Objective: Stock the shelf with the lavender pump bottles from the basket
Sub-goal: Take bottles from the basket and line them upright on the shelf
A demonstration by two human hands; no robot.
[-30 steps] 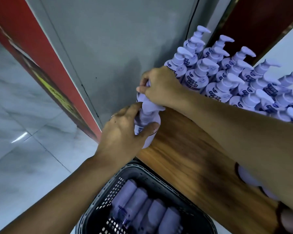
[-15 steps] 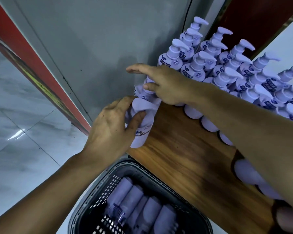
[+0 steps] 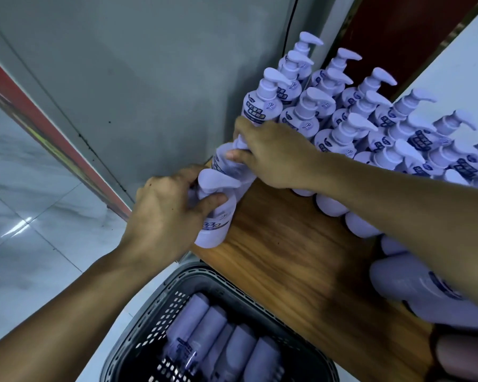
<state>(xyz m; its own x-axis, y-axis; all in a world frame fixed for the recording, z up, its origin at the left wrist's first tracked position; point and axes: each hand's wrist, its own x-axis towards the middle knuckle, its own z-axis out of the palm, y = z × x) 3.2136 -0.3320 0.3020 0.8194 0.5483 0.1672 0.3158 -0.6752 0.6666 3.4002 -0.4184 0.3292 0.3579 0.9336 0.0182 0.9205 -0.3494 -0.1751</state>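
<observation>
My left hand [image 3: 163,216] grips the neck of a lavender pump bottle [image 3: 214,227] standing at the left front corner of the wooden shelf [image 3: 282,257]. Just behind it stands another lavender bottle [image 3: 226,166], and my right hand [image 3: 271,153] holds its pump top, fingers curled round it. Several more lavender pump bottles [image 3: 340,133] stand in rows behind, filling the shelf's back. A dark basket [image 3: 149,323] below the shelf edge holds several lavender bottles [image 3: 232,351] lying on their sides.
A grey wall panel [image 3: 149,78] bounds the shelf's left side, with a red strip [image 3: 53,133] along its base. Pale marble floor tiles [image 3: 25,216] lie at left. More bottles [image 3: 414,296] lie under my right forearm at the shelf's right.
My right hand, which had opened with its fingers stretched out, has closed again on the rear bottle's pump. My left hand still holds the front bottle at the shelf corner.
</observation>
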